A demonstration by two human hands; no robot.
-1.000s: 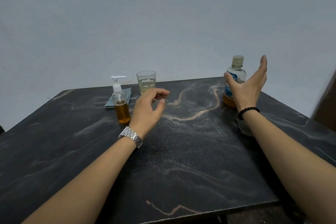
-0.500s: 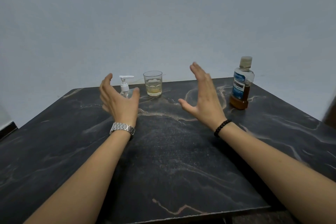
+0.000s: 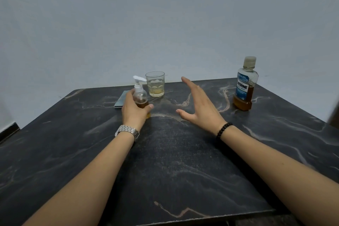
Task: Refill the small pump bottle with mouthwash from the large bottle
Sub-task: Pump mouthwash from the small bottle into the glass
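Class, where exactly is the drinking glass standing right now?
The drinking glass stands at the table's far edge, left of centre, just right of the small pump bottle.

Hidden and cut-off parts around the pump bottle

The left hand (image 3: 134, 113) covers the lower body of the pump bottle (image 3: 140, 93), so its base on the desk (image 3: 174, 161) cannot be seen. Just behind the bottle, a blue-grey flat thing (image 3: 120, 100) is partly hidden by that hand; what it is cannot be told. Both forearms and the desk's near corners run out of the picture.
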